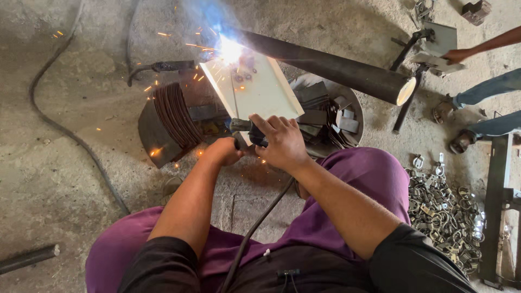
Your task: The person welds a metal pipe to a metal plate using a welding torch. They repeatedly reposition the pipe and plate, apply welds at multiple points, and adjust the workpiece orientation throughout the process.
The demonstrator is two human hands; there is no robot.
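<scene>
Round pan of dark metal strips; both hands' grip around welding holder.

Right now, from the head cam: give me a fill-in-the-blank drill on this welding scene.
1. Both hands, left hand and right hand, grip the welding ____.
2. The bright arc burns at the far end of the white ____.
3. The person's trousers are ____.
4. A dark ____ lies behind the plate.

Missing: holder; plate; purple; pipe

metal clip heap, floor rod
</scene>
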